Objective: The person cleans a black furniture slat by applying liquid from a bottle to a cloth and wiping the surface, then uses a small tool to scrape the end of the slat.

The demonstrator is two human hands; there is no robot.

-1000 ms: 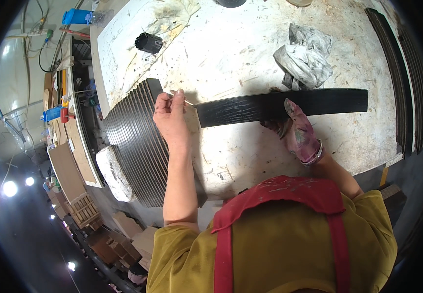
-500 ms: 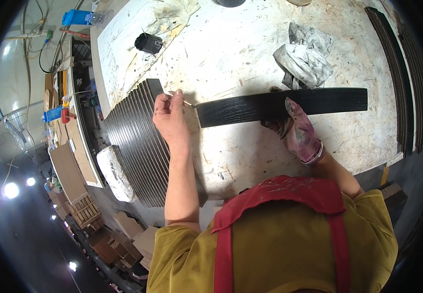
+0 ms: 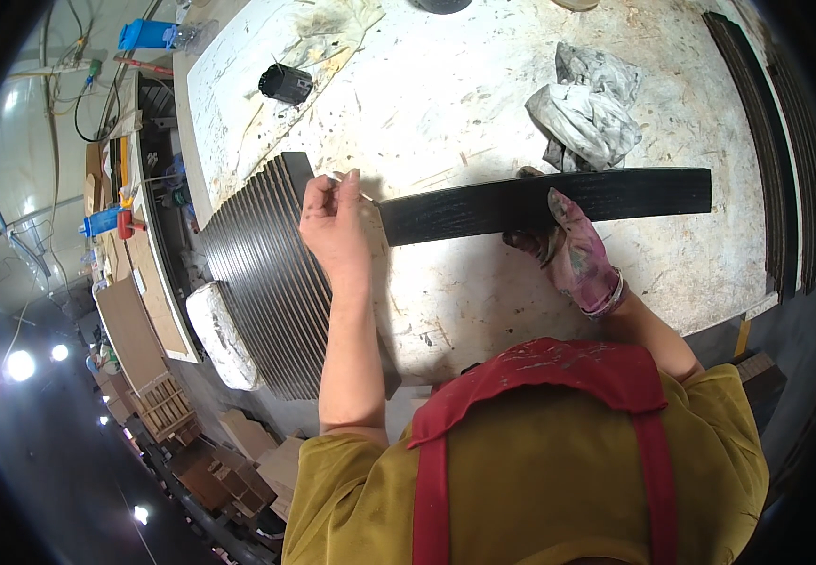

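"What differs from 1 second ago?"
"The sheen on the black board's (image 3: 464,210) left half has dulled; the left hand (image 3: 335,221) sits slightly further right, pinching a thin stick (image 3: 368,199). The gloved right hand (image 3: 579,256) grips the board's middle."
"Its axis?"
"Left-right over the white table (image 3: 483,306), right end angled slightly away."

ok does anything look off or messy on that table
Mostly mess: a crumpled, dark-smeared rag lies just beyond the black board, and the white tabletop is speckled with dark marks. The black cup looks tilted, but the fisheye lens may cause that. No clear damage or spill stands out.
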